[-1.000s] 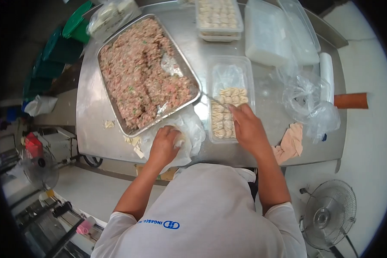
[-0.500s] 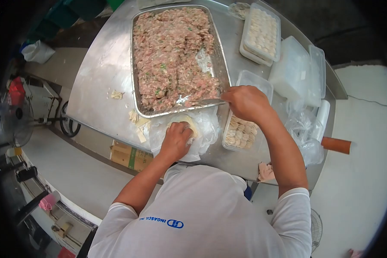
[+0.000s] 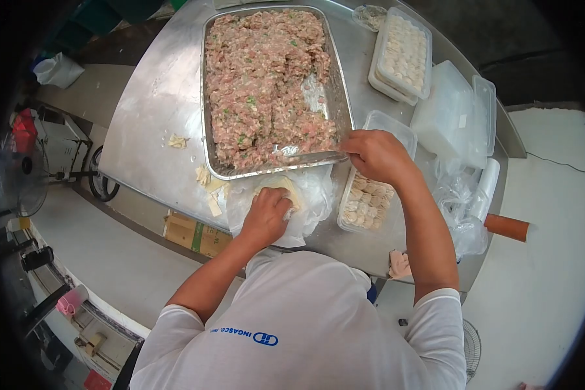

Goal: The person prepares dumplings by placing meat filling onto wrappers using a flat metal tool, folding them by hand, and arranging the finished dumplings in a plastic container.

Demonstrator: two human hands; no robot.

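Note:
My left hand (image 3: 268, 216) is curled over the plastic sheet (image 3: 315, 188), beside pale yellow dumpling wrappers (image 3: 286, 188). Its fingers close round what looks like a single wrapper, mostly hidden by the hand. At the lower right corner of the metal tray (image 3: 351, 114), my right hand (image 3: 378, 155) has its fingers pinched together. A thin tool seems to run from them into the tray, but it is too blurred to name. Minced meat filling (image 3: 260, 84) with green bits fills most of the tray. Below my right hand, a plastic container (image 3: 352, 227) holds rows of shaped dumplings (image 3: 368, 203).
Wrapper scraps (image 3: 213, 188) lie left of the sheet. At the right stand a lidded box of dumplings (image 3: 403, 55), empty plastic boxes (image 3: 443, 110) and plastic bags (image 3: 458, 201). A brown roll end (image 3: 507, 227) juts past the table edge, and a pink cloth (image 3: 400, 263) lies near the front.
The right hand has moved only slightly at the tray corner, its fingertips now blurred. My left hand stays over the wrappers. The whole view has shifted a little.

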